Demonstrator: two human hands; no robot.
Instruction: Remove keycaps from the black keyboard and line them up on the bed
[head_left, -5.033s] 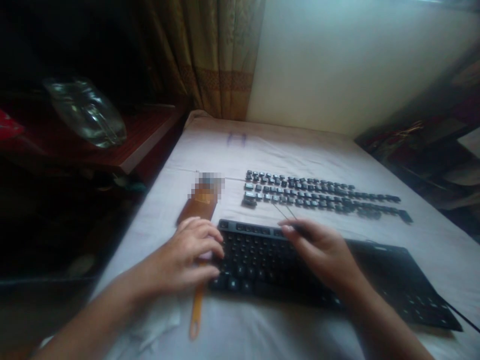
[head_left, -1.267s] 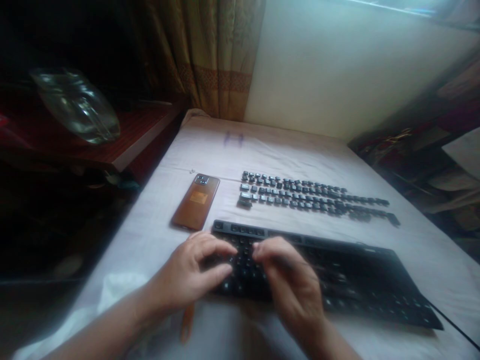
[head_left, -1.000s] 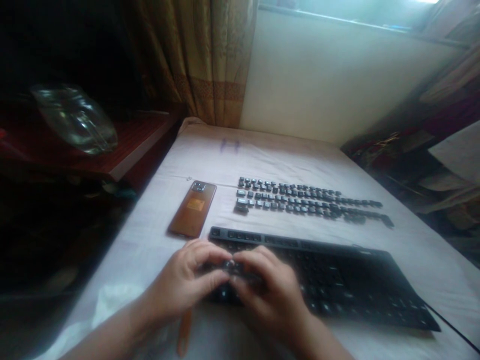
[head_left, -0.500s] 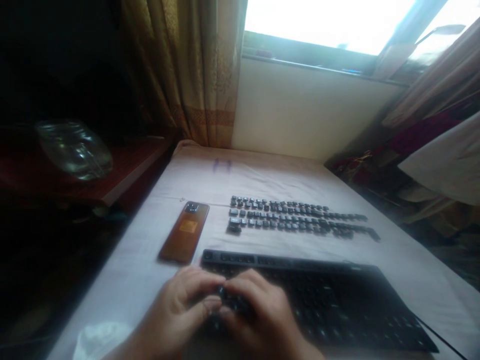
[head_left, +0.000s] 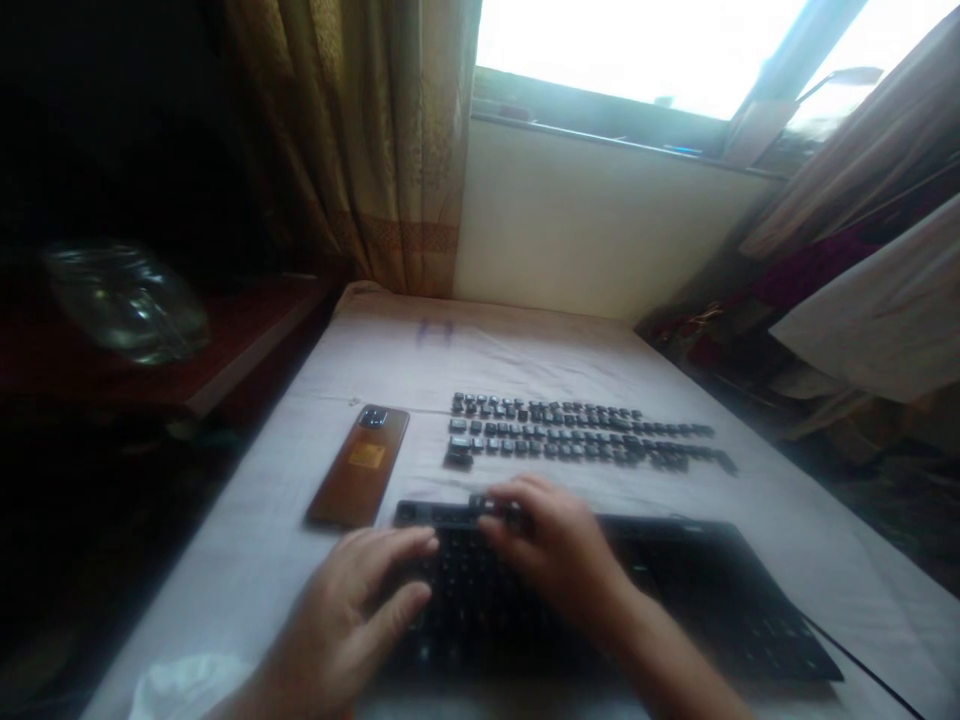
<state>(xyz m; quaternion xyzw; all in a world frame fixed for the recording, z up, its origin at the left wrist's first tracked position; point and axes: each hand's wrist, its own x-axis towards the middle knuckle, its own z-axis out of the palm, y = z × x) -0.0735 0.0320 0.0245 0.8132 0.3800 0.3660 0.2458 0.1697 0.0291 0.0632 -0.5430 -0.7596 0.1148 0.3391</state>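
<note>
A black keyboard [head_left: 675, 590] lies across the near part of the cloth-covered surface, many of its positions without caps. Over its left end my left hand [head_left: 352, 600] is open, thumb and forefinger apart with nothing between them. My right hand [head_left: 555, 540] is above the keyboard's upper edge, its fingers closed on a small dark keycap [head_left: 480, 503], partly hidden by the fingers and blurred. Beyond the keyboard, loose black keycaps [head_left: 555, 437] lie sorted in several rows.
Left of the keycaps lies a brown phone [head_left: 360, 470], back up. A crumpled white item [head_left: 187, 685] rests at the near left. On a dark red table [head_left: 247, 350] at the left stands a glass jar [head_left: 131, 305]. A cable [head_left: 862, 645] leads off the keyboard's right side.
My right hand has moved up and away from my left, from the keyboard's left middle to its upper edge. My left thumb and forefinger have parted. The view has shifted slightly.
</note>
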